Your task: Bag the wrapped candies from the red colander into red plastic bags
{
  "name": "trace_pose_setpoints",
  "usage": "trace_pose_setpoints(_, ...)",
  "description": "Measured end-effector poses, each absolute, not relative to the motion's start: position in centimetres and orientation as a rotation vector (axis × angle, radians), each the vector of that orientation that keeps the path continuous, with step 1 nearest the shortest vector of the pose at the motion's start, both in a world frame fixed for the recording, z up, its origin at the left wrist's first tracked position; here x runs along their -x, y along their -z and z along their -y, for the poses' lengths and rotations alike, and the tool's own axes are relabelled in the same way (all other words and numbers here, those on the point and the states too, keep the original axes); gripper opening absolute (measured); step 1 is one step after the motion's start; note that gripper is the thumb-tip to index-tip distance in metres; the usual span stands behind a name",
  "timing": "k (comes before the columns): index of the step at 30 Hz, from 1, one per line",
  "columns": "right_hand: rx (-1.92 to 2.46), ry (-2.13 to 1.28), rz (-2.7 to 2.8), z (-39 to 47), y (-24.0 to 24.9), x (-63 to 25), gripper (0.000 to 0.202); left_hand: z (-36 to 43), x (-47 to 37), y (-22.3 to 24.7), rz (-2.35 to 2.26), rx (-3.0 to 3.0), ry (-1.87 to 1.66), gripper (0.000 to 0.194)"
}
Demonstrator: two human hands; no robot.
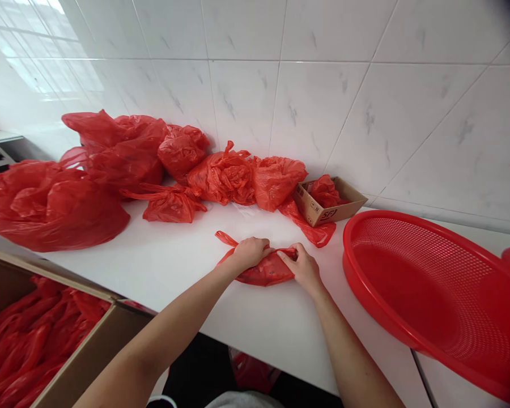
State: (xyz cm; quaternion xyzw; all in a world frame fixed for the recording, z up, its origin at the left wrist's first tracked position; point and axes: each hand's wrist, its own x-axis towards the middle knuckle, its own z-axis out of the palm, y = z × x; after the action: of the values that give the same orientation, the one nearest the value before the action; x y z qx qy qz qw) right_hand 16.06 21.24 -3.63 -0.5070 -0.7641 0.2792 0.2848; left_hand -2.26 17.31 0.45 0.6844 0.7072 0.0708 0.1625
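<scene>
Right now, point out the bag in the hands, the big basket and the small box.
Held bag (267,273): head view, lower front.
Big basket (408,289): head view, inside bottom.
Small box (342,212): head view, front wall.

- white wall tiles, greyish marbly streaks, window glare top left
- small cardboard box with "SF" printed on it, near the tiles
- big red plastic basket on the right, loads of little holes
- bit of white shelving, far left

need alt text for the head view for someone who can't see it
A person's hands hold a red plastic bag on a white table. Behind it, more red bags line a tiled wall; a red basket stands at right.
</scene>
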Motion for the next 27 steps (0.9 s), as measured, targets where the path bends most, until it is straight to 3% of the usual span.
trace_pose_setpoints(4,1.347,-0.765,2.093,-21.43,3.71,-16.10,0.024,-17.29,2.21,-0.35,-2.030,-1.939,-0.209,0.032)
trace_pose_setpoints(13,1.333,-0.856,2.122,-20.86,2.98,-16.28,0.036,-17.24,2.28,0.01,-2.035,-1.933,-0.236,0.035)
trace_pose_setpoints(27,1.350,-0.813,2.183,-21.14,3.50,-15.93,0.018,-17.12,2.58,0.29,-2.039,-1.933,-0.303,0.037)
